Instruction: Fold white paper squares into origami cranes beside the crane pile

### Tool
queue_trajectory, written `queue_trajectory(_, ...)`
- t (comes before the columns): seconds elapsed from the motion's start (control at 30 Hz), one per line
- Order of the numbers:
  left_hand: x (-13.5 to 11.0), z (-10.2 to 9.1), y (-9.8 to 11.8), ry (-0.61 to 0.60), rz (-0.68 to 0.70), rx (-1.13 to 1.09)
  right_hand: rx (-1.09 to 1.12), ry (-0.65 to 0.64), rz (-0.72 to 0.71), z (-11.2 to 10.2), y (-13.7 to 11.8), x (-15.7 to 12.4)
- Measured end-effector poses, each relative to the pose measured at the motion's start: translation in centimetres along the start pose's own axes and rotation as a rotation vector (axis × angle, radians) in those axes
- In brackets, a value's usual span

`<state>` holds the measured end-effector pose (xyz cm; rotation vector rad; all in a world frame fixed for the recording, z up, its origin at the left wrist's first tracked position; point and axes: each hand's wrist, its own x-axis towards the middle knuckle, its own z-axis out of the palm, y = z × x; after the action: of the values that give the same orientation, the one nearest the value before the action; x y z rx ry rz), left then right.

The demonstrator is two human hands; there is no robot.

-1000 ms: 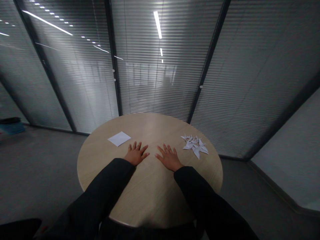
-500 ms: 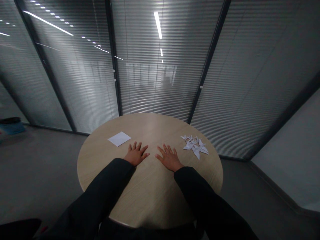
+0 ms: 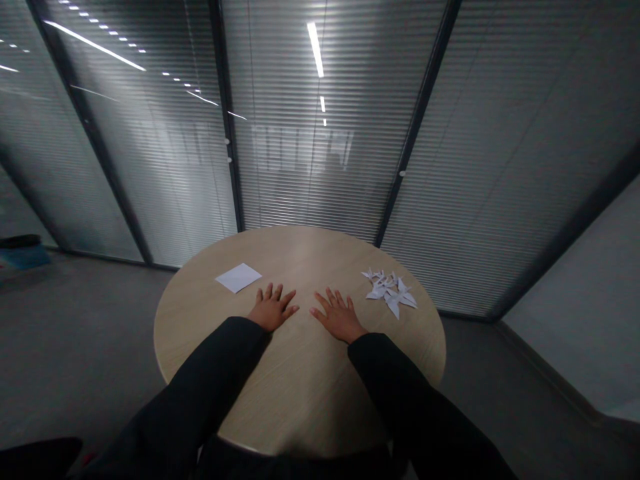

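My left hand (image 3: 273, 309) lies flat on the round wooden table (image 3: 300, 387), fingers spread and holding nothing. Just beyond it, to the left, is a white sheet of paper (image 3: 239, 277), roughly square and lying flat. My right hand (image 3: 339, 316) also rests palm down with its fingers apart, a short gap from the left one. To its right sits a small heap of folded white paper cranes (image 3: 393, 292), several of them, bunched together with pointed wings and necks.
Behind the table's far edge stands a glass partition with blinds (image 3: 310, 180) and dark frame posts. A blue bin with a dark rim (image 3: 25, 253) is on the floor at the far left. A pale wall (image 3: 580, 320) rises at the right.
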<state>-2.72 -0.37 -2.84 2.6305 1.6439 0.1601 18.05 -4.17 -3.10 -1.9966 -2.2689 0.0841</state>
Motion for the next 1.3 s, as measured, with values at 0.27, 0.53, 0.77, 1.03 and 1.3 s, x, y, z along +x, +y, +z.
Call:
queue_trajectory(0.27,-0.09,-0.31,0.16,-0.007,0.0,-0.002,-0.002,0.008,-0.004,0.18,0.06,0.08)
queue_trajectory(0.53,-0.05,-0.35,0.12,-0.013,-0.002,-0.002,-0.003,0.003,-0.003,-0.09,-0.05,-0.04)
queue_trajectory(0.77,-0.11,-0.39,0.16,-0.013,-0.001,0.005,0.003,0.002,0.002,0.24,0.11,0.2)
queue_trajectory(1.03,-0.11,-0.2,0.15,0.005,-0.006,0.002,0.001,0.009,-0.003,0.11,0.04,0.03)
queue_trajectory(1.3,-0.08,-0.25,0.09,-0.009,-0.005,-0.004,0.005,-0.015,0.007,-0.19,-0.09,-0.03)
